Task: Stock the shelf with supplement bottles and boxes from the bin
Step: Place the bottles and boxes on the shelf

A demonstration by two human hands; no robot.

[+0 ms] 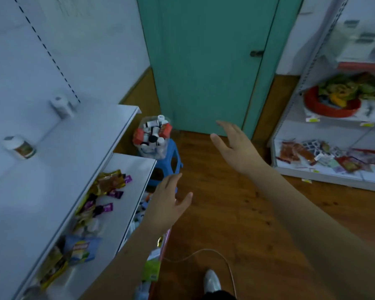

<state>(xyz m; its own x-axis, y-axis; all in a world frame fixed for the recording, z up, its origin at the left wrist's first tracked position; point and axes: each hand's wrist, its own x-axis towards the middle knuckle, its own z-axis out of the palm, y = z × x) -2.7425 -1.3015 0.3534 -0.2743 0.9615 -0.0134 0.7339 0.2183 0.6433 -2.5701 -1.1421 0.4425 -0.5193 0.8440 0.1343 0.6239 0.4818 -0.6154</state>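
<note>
Both hands, left [168,203] and right [236,146], hung released above the wood floor [225,213]. Snack packets [104,191] cluttered the lower shelf [134,169]. Beyond, a clear bin [153,137] of white bottles and red boxes sat on a blue stool [171,161].

Two bare forearms, a pale shoe below

The left hand [168,202] and right hand [236,146] are wearing no gloves, sleeves are not showing, and a glossy white shoe [212,281] is peeking beneath dark clothing.

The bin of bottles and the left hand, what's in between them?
In the head view, the blue stool that the bin sits on lies between it and the left hand; nothing else is there.
</note>
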